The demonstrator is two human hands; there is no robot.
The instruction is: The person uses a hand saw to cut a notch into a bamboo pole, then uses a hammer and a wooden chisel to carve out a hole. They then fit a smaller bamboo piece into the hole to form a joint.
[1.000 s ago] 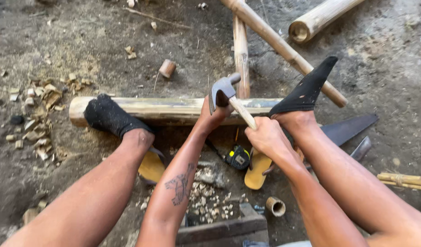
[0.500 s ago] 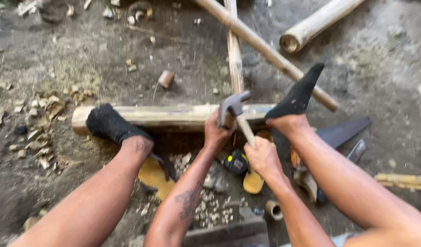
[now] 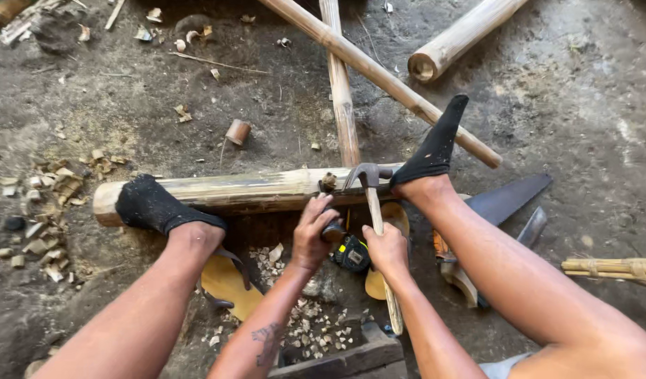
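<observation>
A pale bamboo pole (image 3: pixel 260 189) lies crosswise on the dirt, pinned by my two feet in black socks, the left foot (image 3: pixel 154 205) and the right foot (image 3: pixel 431 151). My left hand (image 3: pixel 311 237) grips a dark-handled chisel (image 3: pixel 333 229), whose far end (image 3: pixel 328 182) rests against the pole. My right hand (image 3: pixel 384 249) holds a claw hammer by its wooden handle. The hammer's steel head (image 3: pixel 365 173) sits right at the pole, beside the chisel's end.
Crossed bamboo poles (image 3: pixel 379 70) and a thick hollow one (image 3: pixel 463 35) lie beyond. A saw blade (image 3: pixel 509 196) and a stick bundle (image 3: pixel 610 268) are at the right. A tape measure (image 3: pixel 352 254), yellow sandals (image 3: pixel 228 281), wood chips (image 3: pixel 309 330) and a short bamboo offcut (image 3: pixel 237 131) surround me.
The hammer head has come down from a raised position to the pole next to the chisel's end. My left hand stays on the chisel; both feet keep their place.
</observation>
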